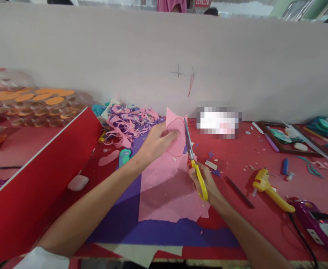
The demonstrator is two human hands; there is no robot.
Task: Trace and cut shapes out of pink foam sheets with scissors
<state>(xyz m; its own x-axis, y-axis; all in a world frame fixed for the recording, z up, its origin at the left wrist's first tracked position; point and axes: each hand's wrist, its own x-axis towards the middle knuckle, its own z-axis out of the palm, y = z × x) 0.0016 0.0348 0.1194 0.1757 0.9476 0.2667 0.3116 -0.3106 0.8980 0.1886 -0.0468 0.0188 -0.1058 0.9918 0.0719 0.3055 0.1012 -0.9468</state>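
My left hand (159, 140) pinches a small pink sheet (177, 130) with a rounded outline drawn on it, held up over the table. In my right hand (204, 177) is a pair of scissors (199, 179) with yellow handles. Their blades point up and lie along the right edge of the pink sheet; I cannot tell how far apart the blades are. Below both hands lies a larger pink sheet (164, 194), on top of a purple sheet (119, 224).
A heap of pink and purple offcuts (130, 121) sits behind my left hand. A red divider (49, 179) stands at left. To the right lie a pencil (240, 192), a yellow glue gun (271, 190) and a purple power strip (317, 222). A white partition (110, 56) closes the back.
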